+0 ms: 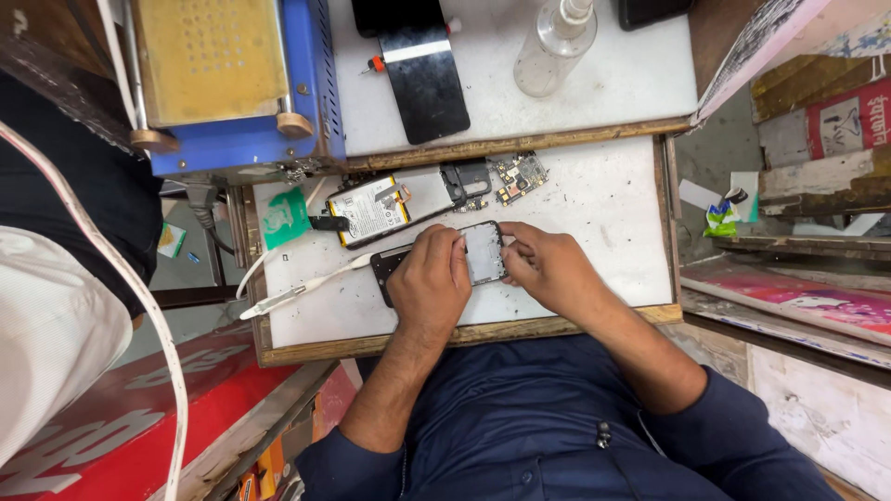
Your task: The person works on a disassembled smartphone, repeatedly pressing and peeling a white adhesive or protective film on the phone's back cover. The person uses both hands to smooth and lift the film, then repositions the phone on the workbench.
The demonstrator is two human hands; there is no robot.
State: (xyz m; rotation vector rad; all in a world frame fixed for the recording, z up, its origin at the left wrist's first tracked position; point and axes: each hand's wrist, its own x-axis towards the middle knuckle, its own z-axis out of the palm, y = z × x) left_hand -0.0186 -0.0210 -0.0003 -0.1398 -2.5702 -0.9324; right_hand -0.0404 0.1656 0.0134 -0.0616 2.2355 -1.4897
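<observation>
A dismantled black phone [483, 252] lies on the white pull-out work board [603, 199], its pale inner side facing up. My left hand [429, 283] rests over its middle and pinches its upper edge. My right hand [548, 267] grips the phone's right end with its fingertips. Just behind the phone lies an opened phone back with a yellow-edged battery [371, 210]. A loose circuit board [518, 175] and a black plastic part [466, 179] sit to the battery's right.
A white cable [297, 289] trails off the board's left edge beside a green cloth [284, 218]. On the upper shelf are a blue machine with a yellow plate [232, 79], a black glass panel [425, 79], a small screwdriver [374, 64] and a clear bottle [555, 46]. Another person in white stands at left [46, 334].
</observation>
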